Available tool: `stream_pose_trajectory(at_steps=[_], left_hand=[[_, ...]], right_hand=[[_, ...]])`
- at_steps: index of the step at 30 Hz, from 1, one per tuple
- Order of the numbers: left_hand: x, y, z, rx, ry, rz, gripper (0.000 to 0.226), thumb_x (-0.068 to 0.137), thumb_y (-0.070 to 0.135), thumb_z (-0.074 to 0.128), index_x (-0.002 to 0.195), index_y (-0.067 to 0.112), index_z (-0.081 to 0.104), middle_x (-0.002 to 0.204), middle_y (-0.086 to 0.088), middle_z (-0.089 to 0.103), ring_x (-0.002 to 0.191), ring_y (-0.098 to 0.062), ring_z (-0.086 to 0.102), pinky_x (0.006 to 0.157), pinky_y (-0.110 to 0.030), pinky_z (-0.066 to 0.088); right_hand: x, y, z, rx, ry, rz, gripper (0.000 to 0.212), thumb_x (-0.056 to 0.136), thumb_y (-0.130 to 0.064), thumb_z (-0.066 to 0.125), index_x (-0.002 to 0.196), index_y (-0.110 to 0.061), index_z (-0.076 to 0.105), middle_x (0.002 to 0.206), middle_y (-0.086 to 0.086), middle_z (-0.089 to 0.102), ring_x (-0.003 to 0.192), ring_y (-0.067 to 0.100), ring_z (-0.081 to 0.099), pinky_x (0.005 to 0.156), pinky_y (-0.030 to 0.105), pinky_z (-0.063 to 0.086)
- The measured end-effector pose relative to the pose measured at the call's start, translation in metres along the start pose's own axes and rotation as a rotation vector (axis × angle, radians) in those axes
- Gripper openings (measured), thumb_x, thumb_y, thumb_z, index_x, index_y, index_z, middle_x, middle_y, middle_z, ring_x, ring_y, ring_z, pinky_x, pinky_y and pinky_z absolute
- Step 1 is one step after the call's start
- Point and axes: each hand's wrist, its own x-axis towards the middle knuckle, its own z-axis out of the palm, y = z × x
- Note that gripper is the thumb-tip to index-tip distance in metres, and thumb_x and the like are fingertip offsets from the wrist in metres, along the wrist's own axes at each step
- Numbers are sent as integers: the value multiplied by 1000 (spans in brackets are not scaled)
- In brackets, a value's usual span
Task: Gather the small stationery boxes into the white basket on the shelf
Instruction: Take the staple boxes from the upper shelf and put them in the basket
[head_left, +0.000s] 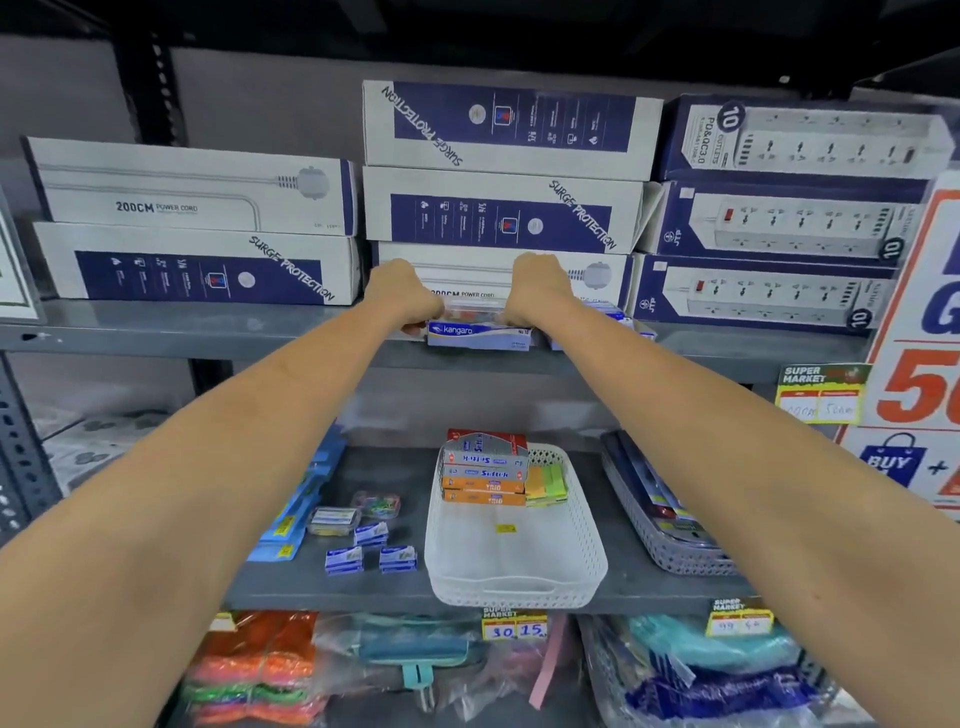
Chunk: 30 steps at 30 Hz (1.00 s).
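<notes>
Both my arms reach up to the upper shelf. My left hand and my right hand grip the two ends of a blue and white Kangaro box at the shelf's front edge; a clear plastic box sits on top of it between my hands. Below, the white basket stands on the middle shelf, with a stack of small Softek and orange boxes and coloured sticky notes at its far end. Three small blue staple boxes and a clear box lie left of the basket.
Large power-strip boxes are stacked behind my hands on the upper shelf. A grey basket with long packs sits right of the white one. Blue packets lie at the left. Price tags hang on the shelf edge; bagged goods fill the bottom shelf.
</notes>
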Motion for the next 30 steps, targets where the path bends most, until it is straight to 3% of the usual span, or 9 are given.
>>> stream_pose_trajectory(at_steps=[3,5,6,9,13,15,20,26,30], left_hand=[[-6,-4,-5,-27,14,17,34,74,11,75,54,11,47,42,-3,50,21,-7,48,23,-11,25],[-13,-4,-8,-37,16,17,31,74,9,73,54,10,49,40,-2,51,22,-6,48,23,-12,27],[-17,-4,-10,-43,11,16,30,74,8,72,55,10,49,38,-1,52,23,-7,50,24,-12,30],[-30,-2,-16,-83,-13,21,32,73,5,71,51,11,48,28,4,46,25,-10,52,27,-13,34],[-49,0,-26,-124,-41,20,35,70,4,72,51,12,44,33,1,45,26,-13,53,29,-13,36],[-59,0,-30,-136,-64,9,32,70,3,70,51,11,45,29,2,45,26,-14,53,30,-14,37],[-82,-8,-34,-174,-110,-12,24,69,4,66,50,6,51,29,0,47,24,-12,46,30,-14,36],[-111,-30,-24,-209,-154,-1,26,74,9,68,50,8,57,33,0,53,27,-11,50,32,-15,39],[-126,-52,1,-181,-177,-38,17,73,10,67,57,8,63,40,-4,61,31,-14,56,32,-16,41]], right_hand=[[-5,-4,-4,-6,-54,11,32,80,-5,61,61,-11,35,67,7,55,49,15,58,54,27,41],[-8,-5,-8,5,-115,37,25,77,-3,58,62,-10,40,29,1,51,18,6,46,53,25,49],[-10,-4,-9,13,-142,50,22,76,-2,57,62,-10,42,19,-2,42,15,2,41,61,23,53],[-21,1,-16,113,-189,80,22,72,1,61,61,-12,46,20,-3,43,20,10,51,64,26,56],[-40,4,-31,222,-257,107,25,72,2,68,64,-8,47,26,1,50,27,14,57,34,16,43],[-50,5,-37,268,-262,114,24,70,4,68,63,-6,48,32,5,55,25,15,56,29,13,37],[-77,8,-38,239,-239,98,14,75,-1,65,67,-4,54,29,2,54,30,15,60,38,20,49],[-110,16,-21,116,-224,40,22,78,-12,60,59,-10,51,22,-5,47,21,3,47,33,14,33],[-125,25,8,83,-291,51,17,74,-9,56,58,-11,53,25,-4,50,39,7,57,38,17,35]])
